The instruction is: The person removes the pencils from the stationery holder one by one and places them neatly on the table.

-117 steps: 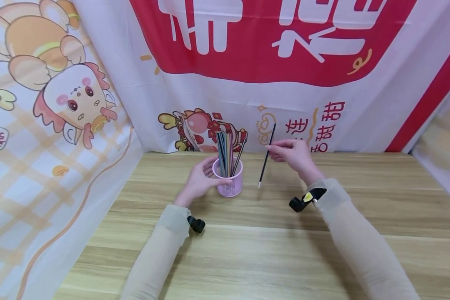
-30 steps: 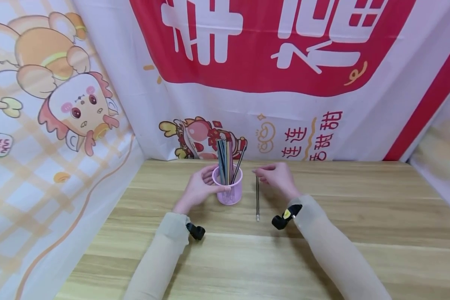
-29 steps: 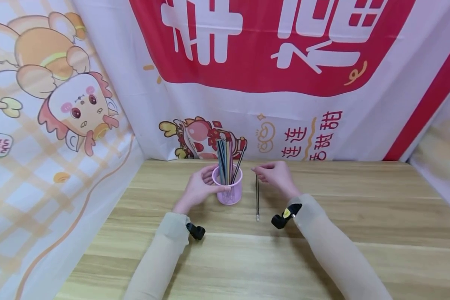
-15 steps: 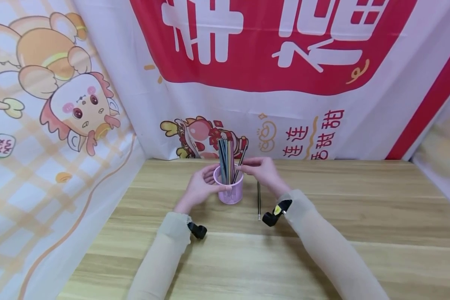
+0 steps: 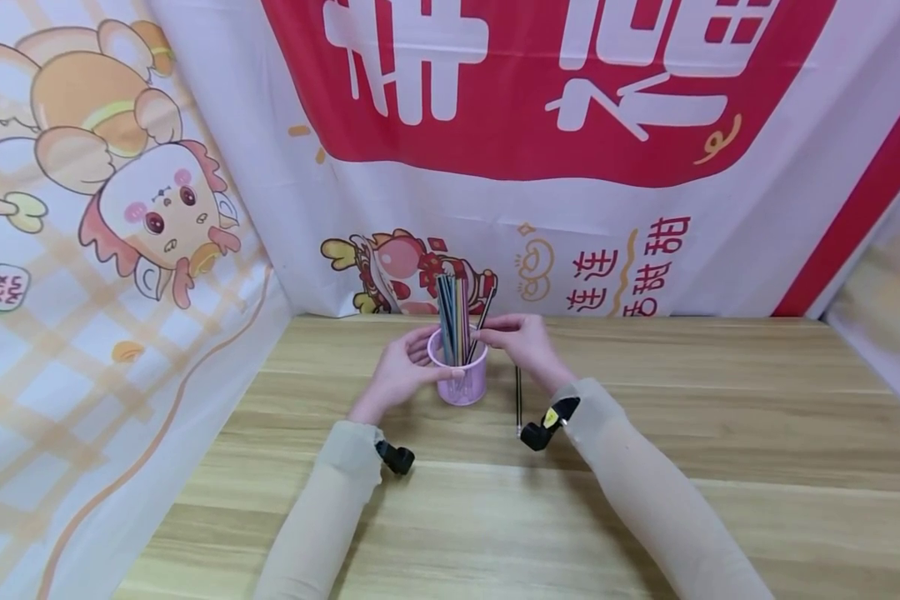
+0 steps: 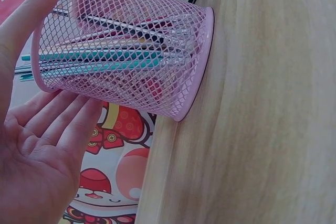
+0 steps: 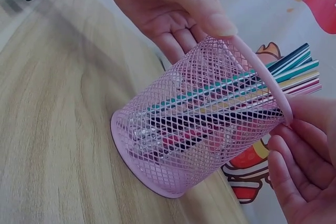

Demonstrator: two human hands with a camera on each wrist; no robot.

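Note:
My left hand [image 5: 401, 375] holds the pink mesh pencil cup [image 5: 461, 390] near its rim, thumb on the near side and fingers behind. The cup stands upright on the table. Inside is a bundle of pencils [image 5: 452, 321] in teal, yellow, pink and dark colours, seen through the mesh in both wrist views. One black pencil [image 5: 487, 298] leans toward the cup's right side. My right hand [image 5: 525, 342] pinches it just above the rim, partly hiding it. Another black pencil [image 5: 519, 396] lies on the table, its upper end hidden under my right hand.
The wood-grain table [image 5: 450, 525] spreads in front of both arms. A printed cloth [image 5: 607, 150] with red and white lettering hangs behind its far edge, and a cartoon-patterned cloth [image 5: 142, 350] borders the left. Small black cameras [image 5: 396, 458] sit on the wrists.
A black pencil held in the right hand earlier now lies on the table. The right hand has let it go and moved left to the cup's leaning pencil. The left hand stays at the cup.

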